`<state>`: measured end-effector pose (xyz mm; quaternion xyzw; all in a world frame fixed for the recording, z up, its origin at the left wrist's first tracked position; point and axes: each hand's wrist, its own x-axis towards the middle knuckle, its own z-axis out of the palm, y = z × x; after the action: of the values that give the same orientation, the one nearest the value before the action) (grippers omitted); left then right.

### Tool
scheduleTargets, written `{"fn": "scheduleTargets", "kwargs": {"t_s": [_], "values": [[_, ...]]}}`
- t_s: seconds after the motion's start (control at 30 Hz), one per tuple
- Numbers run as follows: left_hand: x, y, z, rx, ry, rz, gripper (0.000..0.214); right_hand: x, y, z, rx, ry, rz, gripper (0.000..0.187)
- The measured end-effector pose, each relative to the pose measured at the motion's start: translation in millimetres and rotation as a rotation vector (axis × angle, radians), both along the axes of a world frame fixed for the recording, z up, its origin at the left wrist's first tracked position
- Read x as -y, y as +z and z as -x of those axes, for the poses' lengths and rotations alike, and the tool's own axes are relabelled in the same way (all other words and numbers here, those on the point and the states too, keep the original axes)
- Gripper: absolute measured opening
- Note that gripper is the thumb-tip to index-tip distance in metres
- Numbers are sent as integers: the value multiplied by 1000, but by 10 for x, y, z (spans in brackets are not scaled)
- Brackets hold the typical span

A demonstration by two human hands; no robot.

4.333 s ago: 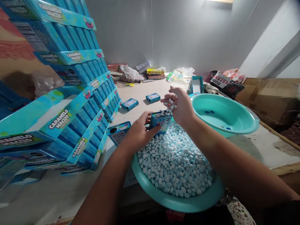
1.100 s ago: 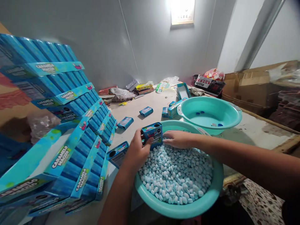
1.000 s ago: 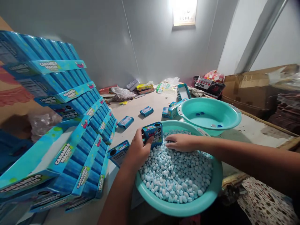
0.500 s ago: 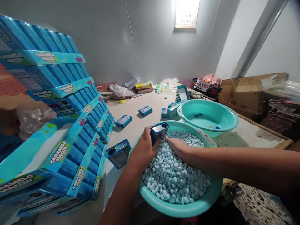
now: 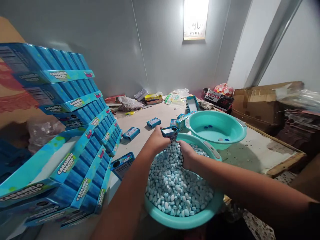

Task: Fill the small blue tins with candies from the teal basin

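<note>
My left hand (image 5: pixel 157 138) grips a small blue candy box (image 5: pixel 170 132) above the near side of a teal tub (image 5: pixel 186 223). The box is tilted, with its printed rim and a dark round spot showing. Many pale blue and white candies (image 5: pixel 175 180) fill this tub. My right hand (image 5: pixel 187 154) is cupped low among them, close beside the box, with candies heaped against its fingers just under the box. Its fingers are partly hidden. Left of my left wrist, another blue box (image 5: pixel 122 164) stands on the table, partly covered by my forearm.
A tall stack of blue display cartons (image 5: pixel 75 153) rises at the left. Behind, a second teal tub (image 5: pixel 215 133) holds a few small blue pieces. Loose blue boxes (image 5: pixel 131 133) lie on the table (image 5: pixel 140 116). Brown cardboard boxes (image 5: pixel 257 103) stand at the right.
The box in my left hand has tipped and sits lower against the candies. My right hand has come up to it with candies gathered at the fingers. The view has shifted slightly.
</note>
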<state>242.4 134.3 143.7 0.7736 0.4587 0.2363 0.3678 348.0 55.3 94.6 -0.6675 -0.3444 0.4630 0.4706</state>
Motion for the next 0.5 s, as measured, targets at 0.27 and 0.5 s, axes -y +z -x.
{"fn": "scheduleTargets", "kwargs": {"t_s": [0.27,0.5], "values": [[-110,-262,-34,130,-54,100,46,64,263,-189,-289,-165,-134,27],[-152,-481,-173,267,-151,235,51,44,385,-289,-591,-338,-222,21]]}}
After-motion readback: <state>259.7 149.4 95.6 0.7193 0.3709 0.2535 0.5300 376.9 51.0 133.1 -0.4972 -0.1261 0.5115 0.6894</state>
